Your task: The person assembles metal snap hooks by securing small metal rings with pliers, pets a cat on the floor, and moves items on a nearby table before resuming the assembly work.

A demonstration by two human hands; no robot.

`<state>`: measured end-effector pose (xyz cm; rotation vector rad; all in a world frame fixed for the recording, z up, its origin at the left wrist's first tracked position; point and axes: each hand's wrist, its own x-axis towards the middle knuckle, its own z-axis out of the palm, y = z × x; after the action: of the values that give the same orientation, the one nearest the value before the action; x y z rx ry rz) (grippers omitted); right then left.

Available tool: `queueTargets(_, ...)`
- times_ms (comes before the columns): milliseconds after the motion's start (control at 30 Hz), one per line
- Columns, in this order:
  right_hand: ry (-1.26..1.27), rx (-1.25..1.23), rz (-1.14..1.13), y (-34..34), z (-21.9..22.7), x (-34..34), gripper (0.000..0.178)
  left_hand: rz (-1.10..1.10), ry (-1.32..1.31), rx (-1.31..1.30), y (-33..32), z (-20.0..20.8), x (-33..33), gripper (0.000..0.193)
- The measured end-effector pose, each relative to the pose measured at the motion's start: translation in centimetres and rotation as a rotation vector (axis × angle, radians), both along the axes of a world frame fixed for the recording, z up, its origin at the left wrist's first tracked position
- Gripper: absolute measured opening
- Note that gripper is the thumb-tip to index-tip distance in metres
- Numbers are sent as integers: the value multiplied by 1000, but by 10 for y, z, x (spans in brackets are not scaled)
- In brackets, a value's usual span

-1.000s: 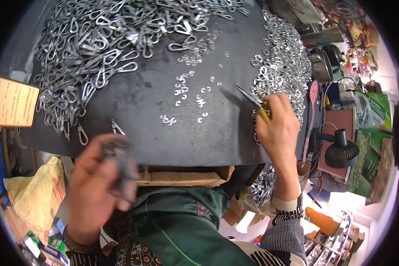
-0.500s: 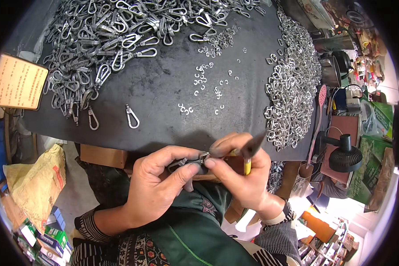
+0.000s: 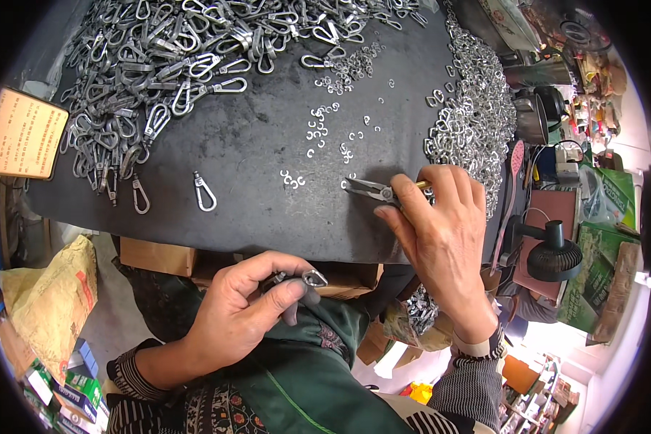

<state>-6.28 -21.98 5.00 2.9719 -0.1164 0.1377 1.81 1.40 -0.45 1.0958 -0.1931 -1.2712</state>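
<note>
Near the table's front edge, my left hand (image 3: 239,307) is closed on a metal snap hook, mostly hidden by the fingers. A silvery link (image 3: 315,278) stands out at the hook's end, past the thumb. Over the table, my right hand (image 3: 448,231) grips pliers (image 3: 372,189) with yellow on the handle. Their jaws are slightly parted and point left, the tips at a small C-shaped ring (image 3: 344,185). Whether they pinch it, I cannot tell. More C-rings (image 3: 293,179) lie scattered to the left and farther back. A single snap hook (image 3: 205,192) lies apart on the left.
A large heap of snap hooks (image 3: 188,50) covers the far left of the dark table (image 3: 267,224). Silvery links (image 3: 470,123) are piled along the right. A lit screen (image 3: 25,134) stands at the left edge. A black fan (image 3: 555,257) is beyond the right side.
My right hand has moved away from the left hand, up and right over the table, bringing the pliers' tips to a C-ring. The left hand stays put, holding the snap hook.
</note>
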Motion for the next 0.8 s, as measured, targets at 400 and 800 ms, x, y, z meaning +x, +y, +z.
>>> queueTargets(400,35,252,246,-3,12,4,32,-5,52,61,-1,10,17,14)
queueTargets(800,-5,375,418,-7,10,-1,36,-79,-21,-45,-7,5,18,17)
